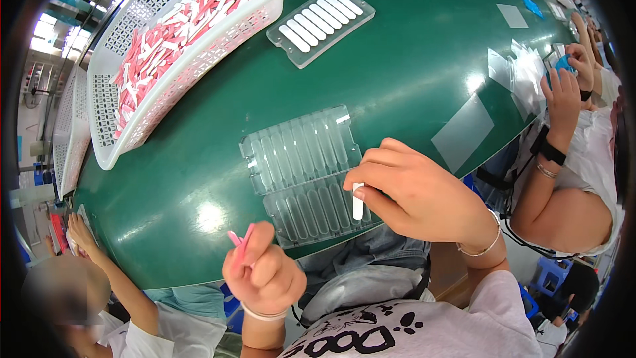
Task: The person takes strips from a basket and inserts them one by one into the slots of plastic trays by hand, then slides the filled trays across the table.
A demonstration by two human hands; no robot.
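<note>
My right hand (pixel 424 192) pinches a small white flat stick (pixel 358 204) between thumb and fingers, upright over the right end of a clear plastic clamshell tray (pixel 299 149). The tray lies open as two joined halves with long rounded slots, and those that show hold no sticks. Left of the tray's near half, my left hand (pixel 268 275) is closed around a few narrow pink sticks (pixel 244 242). They poke out above the fingers; their lower parts are hidden in the palm.
A white perforated basket (pixel 199 69) heaped with pink and white sticks stands at the far left. Beyond the open tray, another clear tray (pixel 301 59) holds a row of white sticks. Clear sheets (pixel 464 132) lie at right on the green table (pixel 411 46). Co-workers sit on both sides.
</note>
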